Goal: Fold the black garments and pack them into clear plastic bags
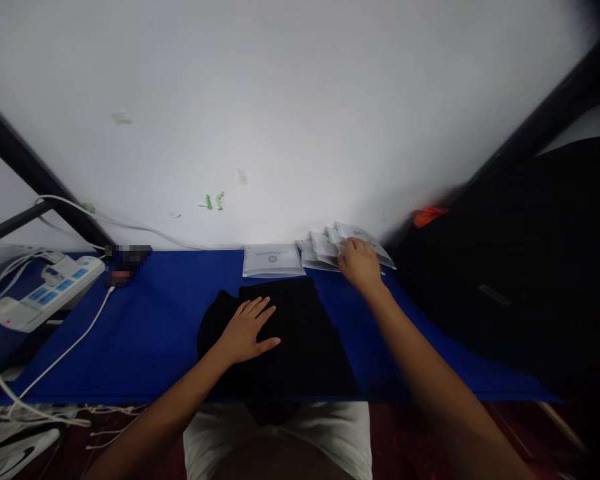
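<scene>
A folded black cloth (300, 340) lies on the blue table surface (145, 333), in front of me. My left hand (250, 330) rests flat on its left part, fingers spread. Farther right, my right hand (360, 265) is on a fanned row of pale plastic packets (325, 248) by the wall; its fingers are bent over the packets, and whether they pinch one is hard to see. A single flat white packet (273, 261) with printed lettering lies left of that row, just behind the cloth.
At the left are a white power strip (55, 292) with cables and a partly pixelated dark device (125, 263). A large black fabric mass (520, 267) fills the right side, with an orange piece (430, 215) near the wall. Dark frame bars slant on both sides.
</scene>
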